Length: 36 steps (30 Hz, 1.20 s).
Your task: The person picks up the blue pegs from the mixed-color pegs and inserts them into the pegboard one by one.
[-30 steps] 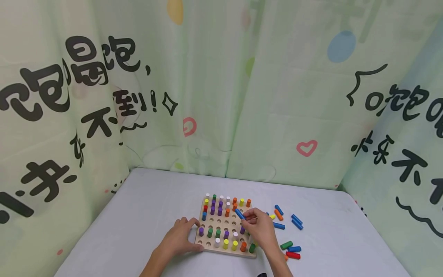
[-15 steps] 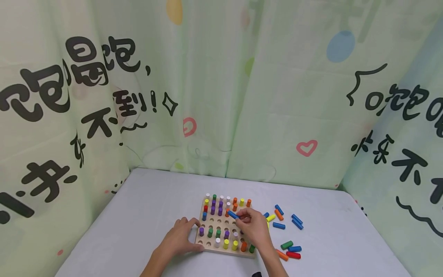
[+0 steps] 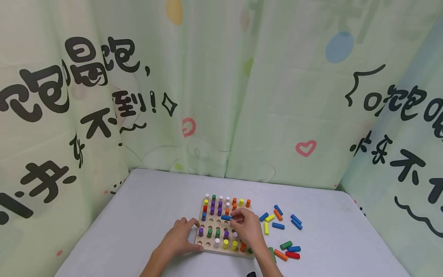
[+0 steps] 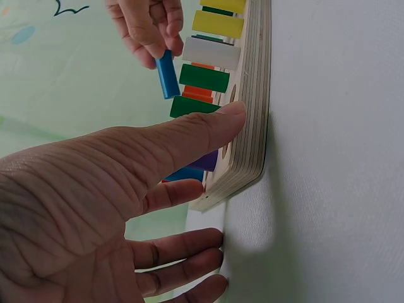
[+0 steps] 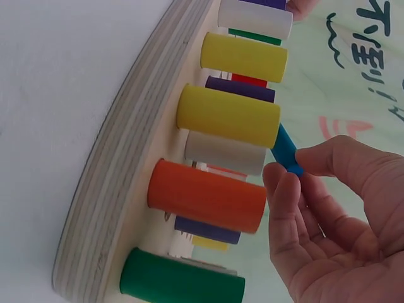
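Leftward across the head view, the right hand (image 3: 246, 227) had shifted over the past second, carrying the blue peg (image 3: 226, 217), whose slant had eased to nearly level. It pinched that peg by one end above the middle of the wooden board (image 3: 214, 224), at the lower centre of the frame. The left hand (image 3: 178, 235) had stayed put, gripping the board's left side between its spread thumb and index finger. Standing pegs (image 3: 225, 244) filled much of the board's upper and lower rows, while open holes showed between. Loose pegs (image 3: 278, 226) in blue, yellow, orange, green and red lay at the lower right, on the white table (image 3: 166, 200). Behind hung a printed pale green curtain (image 3: 277, 115).

Left wrist view: the left thumb (image 4: 208, 129) reached from the left onto the board's edge, near the centre; three fingers lay apart below. At the upper left, the right hand held the blue peg aslant, its free end downward.

Right wrist view: at the right, thumb and fingers pinched the blue peg, partly hidden behind a yellow peg (image 5: 227, 115). An orange peg (image 5: 207, 196) and a green peg (image 5: 182, 278) stood below that one in the frame.
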Motion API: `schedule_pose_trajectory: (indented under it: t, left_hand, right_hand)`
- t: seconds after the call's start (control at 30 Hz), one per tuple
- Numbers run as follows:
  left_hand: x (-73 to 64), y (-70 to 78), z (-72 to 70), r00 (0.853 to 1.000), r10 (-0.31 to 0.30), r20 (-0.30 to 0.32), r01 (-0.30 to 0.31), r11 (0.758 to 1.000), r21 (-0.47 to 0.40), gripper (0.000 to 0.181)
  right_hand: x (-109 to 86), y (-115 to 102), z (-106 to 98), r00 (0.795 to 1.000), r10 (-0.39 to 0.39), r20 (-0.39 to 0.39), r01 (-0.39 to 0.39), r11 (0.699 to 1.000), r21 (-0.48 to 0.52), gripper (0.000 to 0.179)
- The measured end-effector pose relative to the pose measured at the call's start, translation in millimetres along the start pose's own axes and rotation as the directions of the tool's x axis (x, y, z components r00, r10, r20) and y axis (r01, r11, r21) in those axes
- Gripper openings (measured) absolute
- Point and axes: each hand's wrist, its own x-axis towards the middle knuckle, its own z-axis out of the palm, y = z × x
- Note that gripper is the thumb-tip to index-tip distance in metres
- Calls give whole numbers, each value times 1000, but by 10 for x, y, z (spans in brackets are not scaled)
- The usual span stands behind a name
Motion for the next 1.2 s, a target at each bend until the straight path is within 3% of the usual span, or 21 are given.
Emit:
schedule_pose_trajectory:
  t: [0.53,1.2]
  left_hand:
    - [0,-15,-8,999,30,13,-30,999,-21,59]
    - [13,-35,-4,1000,17,14,-17,1000,-16,58]
  right_hand:
    - [69,5,193,999,-19,30,19,1000,4,11]
    - [161,-56,356,996,-79,42,79,997,-10,8]
